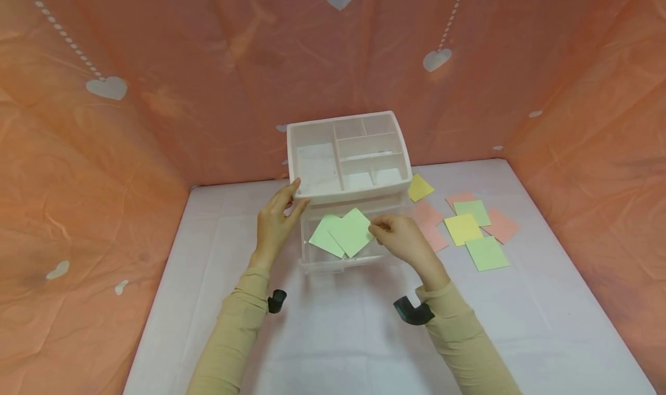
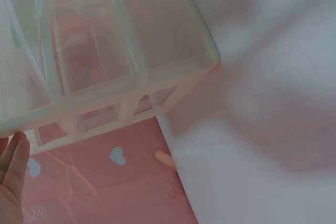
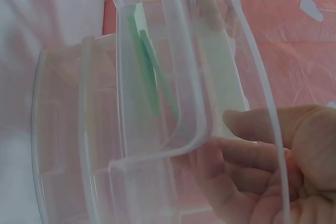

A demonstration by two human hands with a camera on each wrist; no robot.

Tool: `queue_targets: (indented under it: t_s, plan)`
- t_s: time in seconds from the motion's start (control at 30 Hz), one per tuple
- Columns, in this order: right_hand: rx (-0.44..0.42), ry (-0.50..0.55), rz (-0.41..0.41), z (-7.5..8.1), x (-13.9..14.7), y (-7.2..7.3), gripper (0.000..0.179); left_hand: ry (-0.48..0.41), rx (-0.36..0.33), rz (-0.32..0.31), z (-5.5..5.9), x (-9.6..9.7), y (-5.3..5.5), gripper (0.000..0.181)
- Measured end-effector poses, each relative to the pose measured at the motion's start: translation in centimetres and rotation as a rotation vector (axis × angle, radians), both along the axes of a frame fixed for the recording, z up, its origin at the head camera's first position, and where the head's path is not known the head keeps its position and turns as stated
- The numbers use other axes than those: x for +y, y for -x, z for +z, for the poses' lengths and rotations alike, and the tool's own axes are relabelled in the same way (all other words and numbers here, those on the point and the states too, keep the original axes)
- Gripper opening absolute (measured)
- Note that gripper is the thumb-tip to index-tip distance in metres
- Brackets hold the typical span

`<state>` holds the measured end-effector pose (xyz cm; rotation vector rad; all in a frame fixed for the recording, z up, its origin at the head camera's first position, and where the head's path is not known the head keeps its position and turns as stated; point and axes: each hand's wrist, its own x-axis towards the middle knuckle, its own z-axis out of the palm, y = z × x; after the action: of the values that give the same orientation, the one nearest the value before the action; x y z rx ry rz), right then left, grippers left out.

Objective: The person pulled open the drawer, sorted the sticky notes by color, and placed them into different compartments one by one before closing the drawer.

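Note:
A white plastic drawer organizer stands at the back of the table, its top split into compartments. One clear drawer is pulled out at the front. My left hand rests at the organizer's front left corner, fingers extended along its side. Over the right part of the drawer, my right hand pinches the corner of a green sticky note. Another green sticky note lies partly beneath it, within the drawer. Through the clear plastic, green paper shows in the right wrist view.
Right of the organizer, pink, yellow and green sticky notes lie spread on the white table, among them a yellow note and a green note. Orange cloth walls with white hearts enclose the back and both sides.

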<state>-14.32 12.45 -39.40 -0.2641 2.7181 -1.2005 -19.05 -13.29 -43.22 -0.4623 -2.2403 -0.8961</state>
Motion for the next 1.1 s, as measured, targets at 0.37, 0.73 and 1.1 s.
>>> queue_targets:
  t_s: [0.37, 0.73, 1.1]
  plan:
    - [0.003, 0.044, -0.001, 0.0, 0.0, -0.2, 0.036, 0.001, -0.015, 0.005, 0.0, 0.1, -0.1, 0.044]
    - [0.137, 0.110, -0.046, 0.5, 0.5, -0.2, 0.029, -0.011, -0.022, -0.002, -0.1, -0.1, 0.0, 0.045]
    - [0.260, 0.297, -0.180, 1.6, 2.3, -0.4, 0.024, -0.005, -0.008, -0.014, -0.1, 0.0, 0.0, 0.045]
